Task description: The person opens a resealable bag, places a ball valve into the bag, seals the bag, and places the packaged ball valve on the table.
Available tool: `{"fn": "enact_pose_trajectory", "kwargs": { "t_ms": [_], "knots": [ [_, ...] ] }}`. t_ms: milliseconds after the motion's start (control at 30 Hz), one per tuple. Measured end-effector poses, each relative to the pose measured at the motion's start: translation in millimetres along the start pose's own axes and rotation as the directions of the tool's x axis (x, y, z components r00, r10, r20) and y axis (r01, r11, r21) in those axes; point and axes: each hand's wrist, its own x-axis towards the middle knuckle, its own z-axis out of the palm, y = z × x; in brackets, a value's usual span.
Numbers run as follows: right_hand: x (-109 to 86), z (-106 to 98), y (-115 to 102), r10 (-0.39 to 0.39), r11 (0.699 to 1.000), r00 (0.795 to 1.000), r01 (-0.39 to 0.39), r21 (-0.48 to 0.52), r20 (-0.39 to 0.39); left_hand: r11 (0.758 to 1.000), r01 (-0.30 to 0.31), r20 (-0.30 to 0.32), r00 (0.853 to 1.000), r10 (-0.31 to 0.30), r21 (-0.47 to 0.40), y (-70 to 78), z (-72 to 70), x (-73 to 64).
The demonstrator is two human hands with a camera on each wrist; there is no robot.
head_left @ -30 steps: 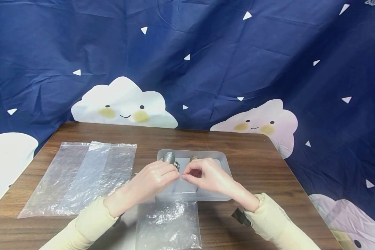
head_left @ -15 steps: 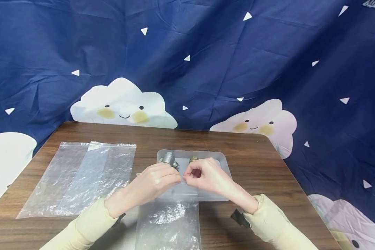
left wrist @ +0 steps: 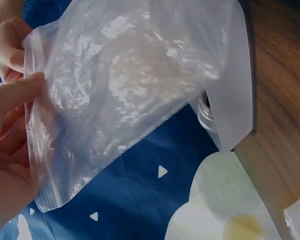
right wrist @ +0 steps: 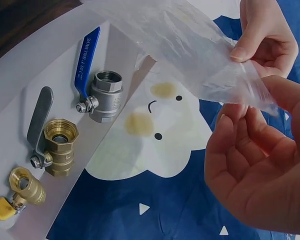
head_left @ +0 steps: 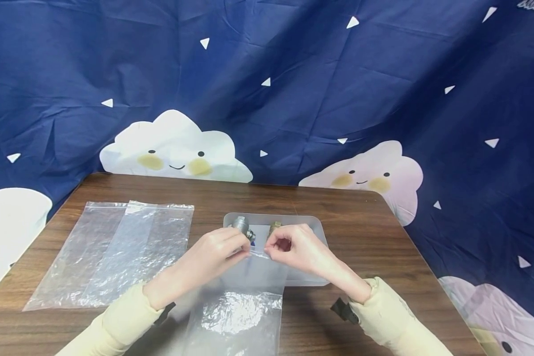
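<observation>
A clear zip bag (head_left: 242, 309) hangs from both hands, its zip edge raised over the plastic tray (head_left: 309, 281). My left hand (head_left: 213, 254) pinches that edge on one side, its thumb showing against the film in the left wrist view. The other side of the edge is between the thumb and fingertips of my right hand (head_left: 299, 247). Three ball valves lie in the tray in the right wrist view: a steel ball valve (right wrist: 107, 97) with a blue lever, a brass ball valve (right wrist: 60, 147) with a grey lever, and a smaller brass ball valve (right wrist: 30, 189) with a yellow handle.
Flat clear zip bags (head_left: 115, 252) overlap on the left of the wooden table (head_left: 365, 237). Behind the table hangs a blue curtain (head_left: 293, 99) printed with clouds and white triangles.
My hands have drawn apart a little, the left one moving left and the right one slightly right. The bag's edge now shows stretched between them, and its film has risen across the tray's front.
</observation>
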Motion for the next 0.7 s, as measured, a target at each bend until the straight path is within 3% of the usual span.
{"fn": "enact_pose_trajectory", "kwargs": {
  "t_ms": [300, 533, 700],
  "knots": [
    [2.7, 6.3, -2.3, -0.094, 0.996, 0.995, 0.094, -0.008, 0.031, 0.999, -0.023, 0.001, 1.0, 0.023, 0.044, 3.9, 4.2, 1.2],
    [4.2, 7.7, -0.7, -0.086, 0.996, 0.996, 0.086, -0.007, 0.015, 0.999, -0.009, 0.015, 1.0, 0.008, 0.05, 1.3, 1.1, -1.7],
    [4.0, 8.6, -0.7, -0.077, 0.996, 0.997, 0.076, -0.048, -0.022, 0.999, -0.035, 0.002, 0.999, 0.035, 0.037, 4.3, -0.3, 0.1]
  ]
}}
